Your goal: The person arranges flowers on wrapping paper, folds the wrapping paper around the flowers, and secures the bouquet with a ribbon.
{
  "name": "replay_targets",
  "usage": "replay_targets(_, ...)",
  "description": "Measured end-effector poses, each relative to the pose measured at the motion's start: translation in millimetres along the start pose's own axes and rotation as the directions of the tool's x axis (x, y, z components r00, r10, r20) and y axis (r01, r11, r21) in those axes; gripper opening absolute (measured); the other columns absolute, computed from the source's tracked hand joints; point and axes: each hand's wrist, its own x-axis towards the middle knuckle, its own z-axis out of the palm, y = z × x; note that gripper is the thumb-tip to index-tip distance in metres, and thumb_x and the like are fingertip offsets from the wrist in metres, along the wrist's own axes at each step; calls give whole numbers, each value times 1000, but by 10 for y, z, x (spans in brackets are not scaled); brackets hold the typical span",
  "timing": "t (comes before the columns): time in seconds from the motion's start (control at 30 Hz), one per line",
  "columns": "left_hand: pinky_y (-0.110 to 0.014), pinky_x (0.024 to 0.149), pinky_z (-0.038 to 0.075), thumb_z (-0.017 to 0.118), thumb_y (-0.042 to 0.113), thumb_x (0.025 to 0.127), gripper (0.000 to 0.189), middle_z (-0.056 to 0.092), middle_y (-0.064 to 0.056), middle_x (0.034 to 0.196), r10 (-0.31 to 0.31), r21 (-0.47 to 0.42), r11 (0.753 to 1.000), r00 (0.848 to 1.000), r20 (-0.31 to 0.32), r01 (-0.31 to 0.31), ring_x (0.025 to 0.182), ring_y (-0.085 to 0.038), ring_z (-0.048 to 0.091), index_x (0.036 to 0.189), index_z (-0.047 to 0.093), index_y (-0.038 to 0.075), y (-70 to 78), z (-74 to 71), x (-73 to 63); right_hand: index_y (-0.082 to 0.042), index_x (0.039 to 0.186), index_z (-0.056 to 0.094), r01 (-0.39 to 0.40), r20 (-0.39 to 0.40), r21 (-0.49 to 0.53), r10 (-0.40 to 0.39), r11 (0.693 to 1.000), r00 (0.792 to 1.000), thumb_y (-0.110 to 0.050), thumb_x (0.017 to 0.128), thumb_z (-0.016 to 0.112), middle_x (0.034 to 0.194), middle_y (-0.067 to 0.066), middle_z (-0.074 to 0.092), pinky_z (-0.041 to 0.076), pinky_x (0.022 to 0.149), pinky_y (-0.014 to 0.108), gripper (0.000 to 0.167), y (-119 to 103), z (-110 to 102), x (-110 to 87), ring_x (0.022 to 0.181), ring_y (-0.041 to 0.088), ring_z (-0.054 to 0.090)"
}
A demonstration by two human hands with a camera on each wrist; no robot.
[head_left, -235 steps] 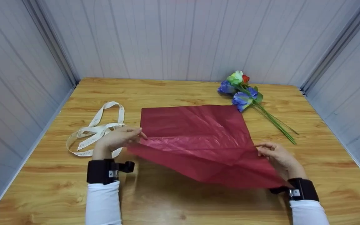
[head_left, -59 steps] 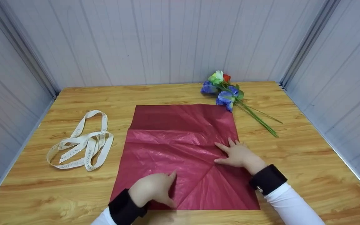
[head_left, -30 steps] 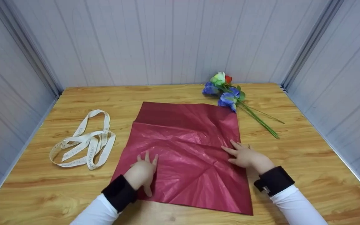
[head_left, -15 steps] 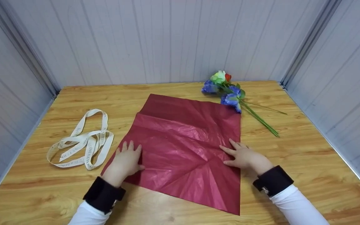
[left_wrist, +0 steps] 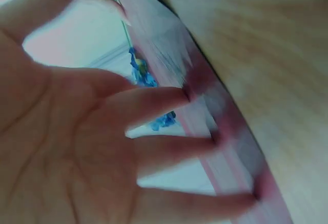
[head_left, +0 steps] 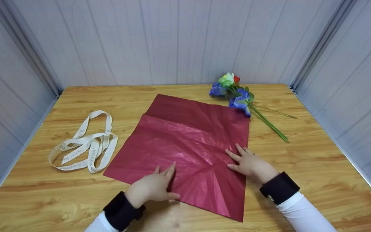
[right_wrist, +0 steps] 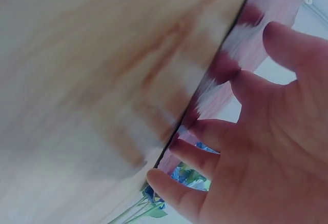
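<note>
A creased dark red sheet of wrapping paper (head_left: 185,138) lies flat and turned at an angle on the wooden table. My left hand (head_left: 153,187) is over its front edge, fingers spread and fingertips on the paper. In the left wrist view the fingertips (left_wrist: 187,95) meet the red surface, the palm raised. My right hand (head_left: 251,164) rests its spread fingers on the paper's right side. From the right wrist view, its fingertips (right_wrist: 233,78) touch along the paper's edge, with the little finger at the border.
A loosely looped white ribbon with printed letters (head_left: 92,151) lies on the left of the table. Artificial flowers (head_left: 237,93) in blue, white and red lie at the back right, a blue bloom meeting the paper's corner. Panelled walls (head_left: 179,42) enclose the back and sides.
The paper, first held up and unfolded, was laid flat and has turned clockwise, its left corner swinging outward. My left hand moved left with it, then back right along the front edge; the right hand stayed.
</note>
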Motion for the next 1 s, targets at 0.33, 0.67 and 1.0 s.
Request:
replay_targets(0.33,-76,98,20,54,65,84,99,41,-22,145,-147,-41,988,989,1,147,141,-40,23,152,11,7,-133,-77,39,-18,148,34,12,-49,-17,-13,1000,999,-40,100,40,152,29,20,18,107,65,52,-34,40,0,136,51,21)
replay_targets(0.67,-73,104,4,61,64,79,102,39,-16,148,-189,-32,982,978,-92,186,139,-47,22,151,20,4,-426,-193,116,-21,136,54,142,-191,-54,-150,988,970,-41,94,54,124,23,49,28,99,55,47,-91,63,-12,116,39,42)
replay_targets(1.0,-73,105,3,68,56,78,102,13,-26,155,-166,-16,986,978,-130,165,141,-51,5,148,23,-2,-372,-169,137,-21,140,48,206,-102,-2,-205,978,973,-35,91,60,150,28,27,23,107,63,52,-65,64,0,134,53,23)
